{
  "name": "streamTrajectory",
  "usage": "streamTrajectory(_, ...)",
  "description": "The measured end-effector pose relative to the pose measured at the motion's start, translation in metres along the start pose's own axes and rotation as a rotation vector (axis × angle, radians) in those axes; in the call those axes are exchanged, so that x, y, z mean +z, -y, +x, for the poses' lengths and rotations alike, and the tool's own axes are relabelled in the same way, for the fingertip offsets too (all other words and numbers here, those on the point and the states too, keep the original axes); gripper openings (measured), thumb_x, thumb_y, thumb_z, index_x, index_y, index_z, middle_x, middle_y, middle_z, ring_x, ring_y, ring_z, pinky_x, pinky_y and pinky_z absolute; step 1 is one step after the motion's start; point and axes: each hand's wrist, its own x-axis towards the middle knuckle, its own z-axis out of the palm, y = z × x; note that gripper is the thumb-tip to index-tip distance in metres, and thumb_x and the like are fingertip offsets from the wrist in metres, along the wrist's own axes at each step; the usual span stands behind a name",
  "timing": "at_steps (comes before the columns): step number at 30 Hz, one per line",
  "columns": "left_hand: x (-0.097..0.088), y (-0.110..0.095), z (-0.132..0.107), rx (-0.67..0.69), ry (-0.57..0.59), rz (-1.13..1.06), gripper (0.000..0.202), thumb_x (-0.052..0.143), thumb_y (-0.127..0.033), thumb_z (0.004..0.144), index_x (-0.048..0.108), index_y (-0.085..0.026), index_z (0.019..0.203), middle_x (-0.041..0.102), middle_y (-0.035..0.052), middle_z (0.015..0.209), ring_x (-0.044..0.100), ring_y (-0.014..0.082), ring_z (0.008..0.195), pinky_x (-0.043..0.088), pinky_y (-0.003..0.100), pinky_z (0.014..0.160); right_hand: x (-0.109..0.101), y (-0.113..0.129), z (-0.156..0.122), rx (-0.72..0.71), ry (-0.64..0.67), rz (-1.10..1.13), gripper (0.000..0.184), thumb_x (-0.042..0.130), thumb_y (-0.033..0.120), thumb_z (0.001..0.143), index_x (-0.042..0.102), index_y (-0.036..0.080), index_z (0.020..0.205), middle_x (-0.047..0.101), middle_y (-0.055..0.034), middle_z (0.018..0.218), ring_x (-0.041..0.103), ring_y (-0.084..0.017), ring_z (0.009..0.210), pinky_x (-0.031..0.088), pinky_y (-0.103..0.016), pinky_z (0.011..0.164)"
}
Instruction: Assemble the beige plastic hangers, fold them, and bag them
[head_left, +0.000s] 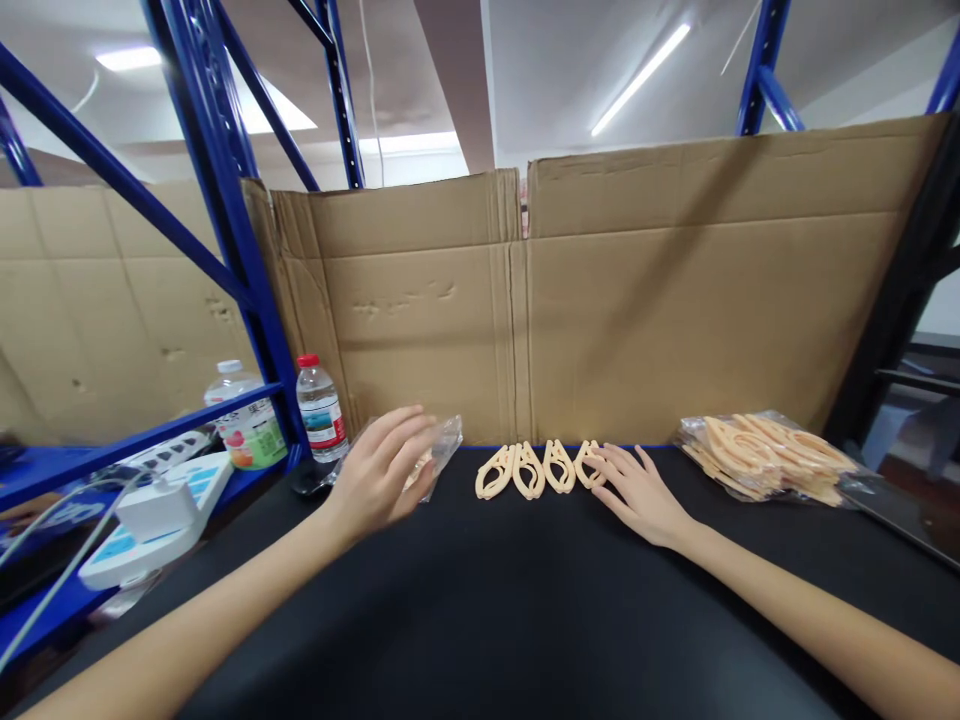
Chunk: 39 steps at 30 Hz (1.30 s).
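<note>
Several beige plastic folding hangers (528,471), folded up, lie side by side in a row on the black tabletop. My right hand (636,494) rests flat with its fingers spread, the fingertips over the rightmost hanger (586,464) and partly covering it. To the left, my left hand (388,470) is lifted, slightly blurred, its fingers stretched out and nothing seen in them. Behind that hand lies a clear plastic bag (448,446) with something beige in it, mostly hidden. Over on the right, more hangers (765,455) are piled in clear bags.
A red-capped water bottle (321,410) stands at the back left, beside the blue rack post (259,330). Beyond the post are a labelled drink bottle (251,425) and a white power strip (161,520) with cables. A cardboard wall (420,320) closes off the tabletop's back (517,600).
</note>
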Motion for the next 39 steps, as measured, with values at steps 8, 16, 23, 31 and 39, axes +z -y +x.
streamTrajectory(8,0.068,0.001,-0.004,-0.149,0.328,0.139,0.011,0.058,-0.024,0.078,0.06,-0.015,0.082,0.054,0.0189,0.124,0.044,0.0394,0.119,0.039,0.057,0.092,-0.008,0.003,-0.004,0.018,-0.124,0.007,0.031,0.035,0.035,0.094,0.062,0.024,0.104,0.062,-0.0086,0.118,0.05,-0.026,0.117,0.019,-0.057,0.106)
streamTrajectory(16,0.038,-0.064,0.019,0.181,0.347,-0.084,0.022,0.043,-0.009,0.088,0.06,-0.018,0.099,0.051,0.0098,0.134,0.039,0.0254,0.129,0.035,0.047,0.104,-0.039,-0.011,-0.001,0.11,-0.298,0.181,0.03,0.039,0.035,0.092,0.066,0.022,0.091,0.065,-0.0088,0.107,0.055,-0.026,0.107,0.037,-0.047,0.098)
streamTrajectory(23,0.021,-0.129,-0.001,0.583,0.45,-0.499,0.021,0.042,-0.018,0.095,0.062,-0.024,0.094,0.046,0.0018,0.142,0.034,0.0196,0.135,0.029,0.04,0.111,-0.077,0.015,-0.002,0.154,-0.465,0.518,0.026,0.044,0.034,0.091,0.066,0.02,0.094,0.068,-0.0073,0.096,0.063,-0.022,0.094,0.049,-0.038,0.085)
streamTrajectory(31,0.023,-0.13,-0.011,0.584,0.587,-0.753,0.025,0.058,-0.032,0.085,0.06,-0.018,0.106,0.049,0.0127,0.138,0.034,0.0297,0.134,0.029,0.05,0.11,-0.061,0.068,-0.021,-0.103,0.248,0.375,0.049,0.04,0.042,0.094,0.047,0.017,0.135,0.048,-0.0139,0.139,0.04,-0.027,0.131,0.034,-0.049,0.106)
streamTrajectory(39,0.021,-0.138,0.01,-0.017,0.474,-1.1,0.025,0.046,-0.028,0.092,0.065,-0.018,0.081,0.069,0.0078,0.097,0.061,0.0215,0.097,0.049,0.038,0.087,-0.035,0.068,-0.033,-0.124,0.445,0.309,0.068,0.036,0.059,0.09,0.028,0.02,0.145,0.018,-0.0148,0.153,0.01,-0.031,0.141,0.017,-0.054,0.111)
